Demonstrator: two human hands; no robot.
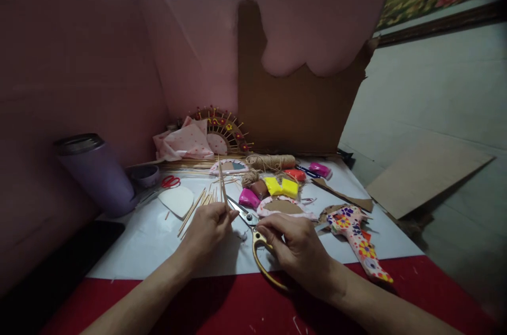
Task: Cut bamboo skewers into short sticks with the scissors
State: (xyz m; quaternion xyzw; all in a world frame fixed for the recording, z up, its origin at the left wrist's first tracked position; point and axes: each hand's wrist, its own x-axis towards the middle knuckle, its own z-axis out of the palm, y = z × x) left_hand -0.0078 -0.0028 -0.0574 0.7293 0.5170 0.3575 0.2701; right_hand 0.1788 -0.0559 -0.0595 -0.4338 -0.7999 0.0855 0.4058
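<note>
My left hand point(209, 229) is closed in a pinch on a thin wooden stick point(222, 180) that stands nearly upright. My right hand point(295, 245) is closed round the gold handles of a pair of scissors point(253, 232), whose blades point up-left toward the stick. Both hands rest low over a white sheet point(150, 242) on a red surface point(237, 303). More loose wooden sticks point(194, 207) lie just left of my left hand.
Clay blocks in yellow point(282, 186), magenta point(249, 198) and orange point(295, 174) lie behind the hands beside twine point(271, 161). A flower-patterned glue gun point(358, 240) lies right. A purple tumbler point(95, 172), red scissors point(170, 182), a stick-and-bead fan piece point(222, 129) and a cardboard sheet point(293, 108) stand further back.
</note>
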